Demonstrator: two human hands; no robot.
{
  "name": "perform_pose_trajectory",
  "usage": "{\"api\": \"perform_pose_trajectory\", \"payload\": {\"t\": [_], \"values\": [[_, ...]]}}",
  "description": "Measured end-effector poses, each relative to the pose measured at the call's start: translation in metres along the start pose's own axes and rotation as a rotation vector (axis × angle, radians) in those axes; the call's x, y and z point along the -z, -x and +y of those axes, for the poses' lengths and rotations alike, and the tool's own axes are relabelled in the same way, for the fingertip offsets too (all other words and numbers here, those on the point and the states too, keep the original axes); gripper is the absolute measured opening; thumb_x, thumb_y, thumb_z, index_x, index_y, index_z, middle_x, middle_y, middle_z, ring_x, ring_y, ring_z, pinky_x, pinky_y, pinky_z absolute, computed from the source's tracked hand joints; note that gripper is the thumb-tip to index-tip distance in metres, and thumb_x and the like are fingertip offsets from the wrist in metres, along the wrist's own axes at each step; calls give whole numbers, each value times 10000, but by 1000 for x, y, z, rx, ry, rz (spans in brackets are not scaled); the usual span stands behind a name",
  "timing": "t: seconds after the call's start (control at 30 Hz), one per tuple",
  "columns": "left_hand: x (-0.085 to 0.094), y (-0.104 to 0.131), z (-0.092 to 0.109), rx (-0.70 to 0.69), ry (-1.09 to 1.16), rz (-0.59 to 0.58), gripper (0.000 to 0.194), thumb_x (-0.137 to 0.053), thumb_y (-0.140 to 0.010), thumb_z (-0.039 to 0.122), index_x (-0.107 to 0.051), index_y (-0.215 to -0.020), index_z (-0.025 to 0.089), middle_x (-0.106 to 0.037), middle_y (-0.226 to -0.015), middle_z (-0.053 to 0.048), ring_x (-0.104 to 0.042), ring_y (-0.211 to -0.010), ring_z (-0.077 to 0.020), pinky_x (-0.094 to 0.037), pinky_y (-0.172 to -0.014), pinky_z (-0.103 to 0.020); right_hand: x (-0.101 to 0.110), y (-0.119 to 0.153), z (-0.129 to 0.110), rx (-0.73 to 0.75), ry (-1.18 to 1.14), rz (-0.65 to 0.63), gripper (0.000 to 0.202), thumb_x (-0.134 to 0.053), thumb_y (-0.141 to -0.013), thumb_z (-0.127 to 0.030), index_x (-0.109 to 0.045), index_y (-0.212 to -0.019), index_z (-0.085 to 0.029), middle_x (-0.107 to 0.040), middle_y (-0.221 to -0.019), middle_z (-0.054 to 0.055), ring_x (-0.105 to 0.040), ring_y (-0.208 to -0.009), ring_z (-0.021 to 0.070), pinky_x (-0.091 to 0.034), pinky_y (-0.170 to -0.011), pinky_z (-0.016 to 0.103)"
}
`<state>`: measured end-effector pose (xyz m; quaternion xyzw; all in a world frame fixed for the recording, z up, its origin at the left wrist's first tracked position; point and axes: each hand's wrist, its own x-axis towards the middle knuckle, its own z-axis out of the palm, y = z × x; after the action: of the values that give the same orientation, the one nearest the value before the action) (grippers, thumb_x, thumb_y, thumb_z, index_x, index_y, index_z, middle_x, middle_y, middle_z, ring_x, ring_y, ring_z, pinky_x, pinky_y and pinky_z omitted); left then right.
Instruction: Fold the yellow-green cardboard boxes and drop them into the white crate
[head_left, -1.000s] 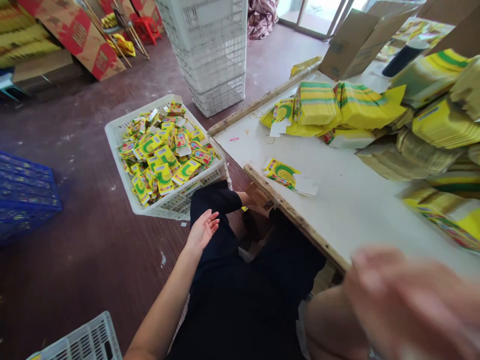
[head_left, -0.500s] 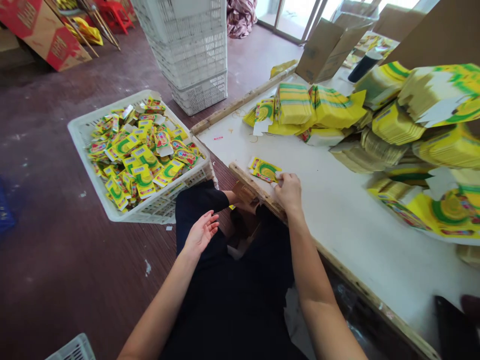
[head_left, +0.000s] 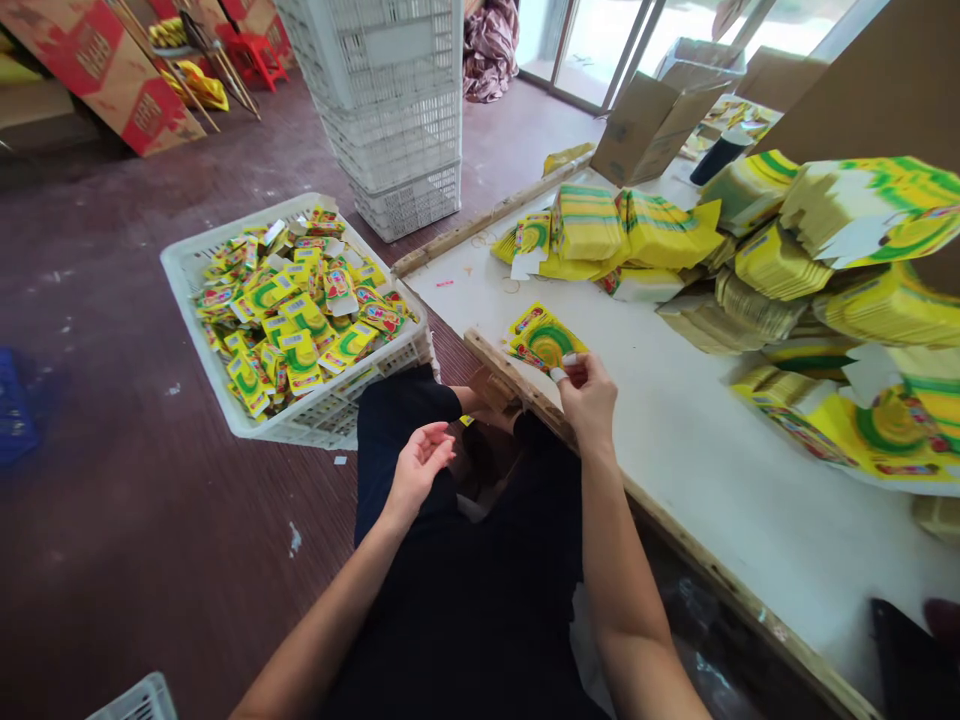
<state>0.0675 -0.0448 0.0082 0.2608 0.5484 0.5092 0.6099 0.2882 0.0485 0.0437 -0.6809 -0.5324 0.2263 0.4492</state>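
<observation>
In the head view, my right hand (head_left: 590,398) pinches the near end of a small yellow and green carton (head_left: 541,336) between thumb and fingers. The carton is tilted up over the white tabletop, close to its wooden edge. My left hand (head_left: 421,468) is in the air above my left thigh, with loosely bent fingers and nothing visible in it. To the left of it, a white plastic crate (head_left: 247,428) holds a heap of small yellow cartons (head_left: 300,310).
Stacks of flat yellow cartons (head_left: 784,255) cover the table's right side; bundles (head_left: 589,222) lie further back. A wooden strip (head_left: 517,385) edges the white table (head_left: 675,430). Tall white crates (head_left: 405,130) stand behind the filled one. An open cardboard box (head_left: 649,125) sits at the table's far end.
My right hand has lifted and tilted the carton, turning its broad face more toward me. The left hand has moved slightly up and right, its thumb nearer the fingers. The view has shifted slightly.
</observation>
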Motion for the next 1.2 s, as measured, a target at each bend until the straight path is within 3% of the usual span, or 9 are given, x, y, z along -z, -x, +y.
{"api": "perform_pose_trajectory", "payload": {"t": [0.1, 0.2, 0.47, 0.6, 0.73, 0.93, 1.03, 1.13, 1.2], "values": [[-12, 0, 4, -209, -1, -168, 585, -821, -593, 458, -632, -1077, 187, -683, -1054, -101, -652, -928, -221, -526, -779, -316, -5, 39, -23, 21, -223, -219, 119, -595, -669, -282, -544, -762, -227, -580, -656, -25, -538, -567, 149, -470, -560, 280], [-31, -1, 18, -249, 165, -178, 577, -768, -620, 571, -641, -1045, 203, -678, -1062, -104, -616, -1071, -279, -506, -895, -370, -19, 76, -39, 3, -336, -471, 85, -599, -671, -260, -554, -734, -225, -555, -628, -33, -504, -537, 129, -442, -528, 259], [-57, -3, 39, -187, 430, 115, 446, -722, -625, 613, -551, -728, 214, -524, -632, 32, -554, -603, -127, -513, -655, -269, -35, 107, -39, -140, -609, -713, 239, -681, -674, -317, -514, -823, -232, -561, -755, -27, -532, -663, 132, -459, -608, 257], [-52, -5, 27, -150, 390, 176, 511, -696, -624, 695, -559, -745, 217, -538, -648, 37, -532, -580, -105, -500, -609, -223, -42, 112, -33, -203, -598, -650, 381, -707, -664, -311, -471, -956, -251, -553, -736, -47, -539, -645, 134, -452, -596, 258], [-48, -3, 24, -130, 329, 73, 583, -538, -695, 775, -619, -828, 213, -613, -757, -13, -609, -737, -158, -512, -656, -244, -40, 110, -28, -165, -567, -550, 361, -653, -723, -310, -517, -1051, -244, -524, -676, -57, -517, -596, 131, -450, -587, 264], [-41, -2, 25, -163, 186, 156, 214, -813, -642, 327, -675, -744, 200, -672, -709, 28, -599, -658, -123, -494, -671, -218, -26, 101, -24, 76, -357, -413, 135, -520, -844, -247, -652, -844, -223, -656, -788, 29, -605, -703, 174, -495, -652, 298], [-27, -3, 36, -144, 120, 78, 173, -814, -625, 265, -706, -730, 181, -710, -738, -11, -638, -714, -165, -510, -724, -253, -17, 96, -19, 212, -253, -363, 188, -511, -856, -196, -691, -827, -241, -678, -779, 29, -622, -700, 179, -506, -640, 301], [-10, -2, 59, -99, 54, -45, 306, -818, -615, 212, -727, -903, 165, -732, -933, -85, -657, -950, -245, -500, -844, -294, -8, 90, -14, 387, -67, -298, 267, -488, -880, -167, -727, -897, -286, -692, -816, 36, -630, -763, 197, -516, -700, 343], [-3, 0, 72, -64, -32, -103, 560, -863, -487, 103, -704, -1019, 179, -702, -1085, -108, -608, -1101, -291, -477, -919, -324, -5, 89, -14, 527, 57, -276, 299, -483, -898, -156, -737, -901, -314, -696, -801, 32, -629, -805, 204, -511, -774, 381]]}}
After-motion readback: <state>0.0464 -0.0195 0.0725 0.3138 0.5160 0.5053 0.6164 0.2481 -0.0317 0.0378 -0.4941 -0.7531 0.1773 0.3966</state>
